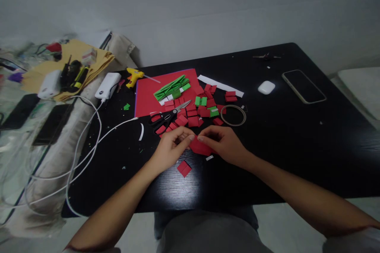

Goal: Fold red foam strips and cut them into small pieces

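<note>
Between my two hands is a piece of red paper (201, 147), held just above the black tabletop. My left hand (174, 146) pinches its left upper edge between thumb and fingers. Thumb and fingers of my right hand (223, 142) pinch the same paper on the right side. A folded red paper square (184, 168) lies nearer to me, below my left hand. Past my hands spreads a pile of small folded red pieces (192, 121) with a few green folded pieces (201, 101) among them. Black-handled scissors (170, 116) rest by the pile, blades partly spread.
A tape ring (233, 115) lies right of the pile. Behind are red sheets (145, 99), a folded green paper bundle (172, 87) and a yellow glue gun (134, 77). White cables (97, 142) cross the left edge. A phone (304, 86) and white case (266, 87) sit right.
</note>
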`<state>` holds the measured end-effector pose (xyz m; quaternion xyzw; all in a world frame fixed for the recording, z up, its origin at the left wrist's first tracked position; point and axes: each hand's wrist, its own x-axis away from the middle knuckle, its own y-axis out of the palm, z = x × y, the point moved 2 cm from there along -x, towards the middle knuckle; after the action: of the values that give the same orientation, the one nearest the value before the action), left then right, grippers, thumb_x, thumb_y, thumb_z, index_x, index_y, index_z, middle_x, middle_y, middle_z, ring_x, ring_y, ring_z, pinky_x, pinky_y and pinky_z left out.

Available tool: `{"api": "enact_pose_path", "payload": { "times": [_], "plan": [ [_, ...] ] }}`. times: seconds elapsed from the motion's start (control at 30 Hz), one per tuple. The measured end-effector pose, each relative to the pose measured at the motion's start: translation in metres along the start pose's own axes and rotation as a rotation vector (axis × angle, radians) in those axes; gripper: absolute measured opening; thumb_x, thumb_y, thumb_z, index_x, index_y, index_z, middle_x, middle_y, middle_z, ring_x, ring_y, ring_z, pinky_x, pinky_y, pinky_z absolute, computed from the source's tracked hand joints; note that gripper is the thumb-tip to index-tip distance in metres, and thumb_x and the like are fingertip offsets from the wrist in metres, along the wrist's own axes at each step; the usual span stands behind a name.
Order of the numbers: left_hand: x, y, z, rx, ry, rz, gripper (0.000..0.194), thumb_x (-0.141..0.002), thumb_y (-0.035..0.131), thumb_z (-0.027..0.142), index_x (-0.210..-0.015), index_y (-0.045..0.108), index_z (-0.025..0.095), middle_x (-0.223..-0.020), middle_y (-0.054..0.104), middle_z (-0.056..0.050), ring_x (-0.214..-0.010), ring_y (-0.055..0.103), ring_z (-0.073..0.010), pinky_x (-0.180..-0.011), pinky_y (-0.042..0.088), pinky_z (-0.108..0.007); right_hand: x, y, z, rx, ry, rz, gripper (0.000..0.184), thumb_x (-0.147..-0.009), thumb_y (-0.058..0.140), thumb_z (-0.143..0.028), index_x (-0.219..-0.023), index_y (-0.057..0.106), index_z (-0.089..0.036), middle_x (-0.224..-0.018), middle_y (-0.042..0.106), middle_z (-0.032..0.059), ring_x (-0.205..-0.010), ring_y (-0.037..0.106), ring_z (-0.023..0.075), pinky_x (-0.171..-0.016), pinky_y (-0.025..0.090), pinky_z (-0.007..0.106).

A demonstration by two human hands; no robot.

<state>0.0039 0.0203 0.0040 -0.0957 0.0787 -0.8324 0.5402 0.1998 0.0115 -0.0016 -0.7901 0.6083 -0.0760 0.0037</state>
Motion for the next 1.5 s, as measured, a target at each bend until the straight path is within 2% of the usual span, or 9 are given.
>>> {"api": "enact_pose_path", "payload": {
  "times": [0.23,0.4,0.57,0.73,0.9,1.07,1.23,1.37,1.5],
  "plan": [
    [0.0,0.002,-0.004,0.018,-0.071,-0.025,0.024,-0.095,0.066,0.04,-0.096,0.065,0.016,-0.075,0.061,0.001,-0.068,0.059,-0.0128,-0.065,0.047,-0.025,-0.003,-0.003,0.003,-0.026,-0.008,0.069,0.021,-0.087,0.074,-0.04,-0.087,0.075,-0.019,-0.083,0.076,0.0035,-0.074,0.068,0.0171,-0.07,0.052,0.029],
    [-0.003,-0.002,-0.002,0.035,-0.04,0.088,0.023,-0.094,0.067,0.038,-0.089,0.067,0.016,-0.069,0.056,0.003,-0.063,0.05,-0.0104,-0.061,0.04,-0.023,-0.003,0.002,0.006,-0.146,0.093,-0.065,0.026,-0.077,0.086,-0.038,-0.087,0.073,-0.019,-0.08,0.075,0.0014,-0.072,0.068,0.0157,-0.07,0.054,0.028],
    [-0.002,0.0,-0.003,0.07,-0.057,0.039,0.023,-0.092,0.071,0.038,-0.093,0.07,0.015,-0.07,0.059,0.002,-0.063,0.052,-0.0112,-0.06,0.039,-0.023,0.0,0.006,0.007,-0.258,0.16,-0.137,0.036,-0.071,0.091,-0.037,-0.093,0.071,-0.018,-0.079,0.074,-0.0001,-0.07,0.069,0.0139,-0.067,0.056,0.026],
    [-0.001,0.003,-0.006,0.112,-0.06,0.014,0.023,-0.091,0.073,0.038,-0.099,0.068,0.016,-0.074,0.062,0.001,-0.065,0.056,-0.012,-0.062,0.042,-0.024,-0.002,0.003,0.006,-0.316,0.136,-0.069,0.035,-0.074,0.09,-0.041,-0.085,0.066,-0.018,-0.076,0.07,-0.0015,-0.067,0.07,0.0132,-0.066,0.063,0.028],
    [-0.001,0.003,-0.01,0.179,-0.027,0.026,0.023,-0.089,0.077,0.034,-0.101,0.065,0.018,-0.09,0.071,-0.003,-0.081,0.065,-0.0167,-0.076,0.05,-0.03,-0.005,0.003,0.01,-0.425,0.136,-0.013,0.041,-0.068,0.094,-0.035,-0.083,0.059,-0.02,-0.081,0.065,-0.0041,-0.07,0.07,0.0127,-0.069,0.066,0.03],
    [-0.003,0.001,-0.01,0.173,-0.037,-0.008,0.02,-0.086,0.078,0.031,-0.097,0.066,0.018,-0.086,0.069,-0.001,-0.08,0.065,-0.016,-0.075,0.049,-0.028,-0.004,0.001,0.008,-0.286,0.069,-0.077,0.032,-0.078,0.085,-0.033,-0.102,0.068,-0.021,-0.093,0.073,0.002,-0.082,0.072,0.0168,-0.075,0.063,0.032],
    [-0.002,0.0,-0.008,0.094,-0.05,-0.034,0.02,-0.086,0.078,0.032,-0.094,0.067,0.018,-0.084,0.068,-0.001,-0.077,0.062,-0.0154,-0.07,0.047,-0.027,-0.005,-0.004,0.003,-0.084,-0.016,-0.053,0.013,-0.084,0.076,-0.029,-0.093,0.075,-0.02,-0.089,0.076,0.0028,-0.082,0.071,0.0176,-0.078,0.058,0.032],
    [-0.002,-0.002,-0.008,0.09,-0.056,0.006,0.019,-0.089,0.075,0.033,-0.096,0.066,0.018,-0.081,0.066,0.0,-0.073,0.061,-0.0136,-0.067,0.046,-0.025,-0.006,-0.006,0.004,-0.106,-0.012,0.006,0.013,-0.082,0.079,-0.028,-0.09,0.074,-0.02,-0.085,0.075,0.0013,-0.076,0.069,0.0155,-0.072,0.058,0.029],
    [-0.002,-0.004,-0.004,0.089,0.022,0.059,0.013,-0.09,0.073,0.029,-0.097,0.069,0.018,-0.085,0.069,-0.002,-0.077,0.065,-0.0143,-0.072,0.051,-0.026,-0.006,-0.005,0.004,-0.201,0.023,0.035,0.016,-0.079,0.082,-0.03,-0.089,0.075,-0.02,-0.084,0.073,0.0008,-0.075,0.069,0.0147,-0.069,0.061,0.028]
  ]
}}
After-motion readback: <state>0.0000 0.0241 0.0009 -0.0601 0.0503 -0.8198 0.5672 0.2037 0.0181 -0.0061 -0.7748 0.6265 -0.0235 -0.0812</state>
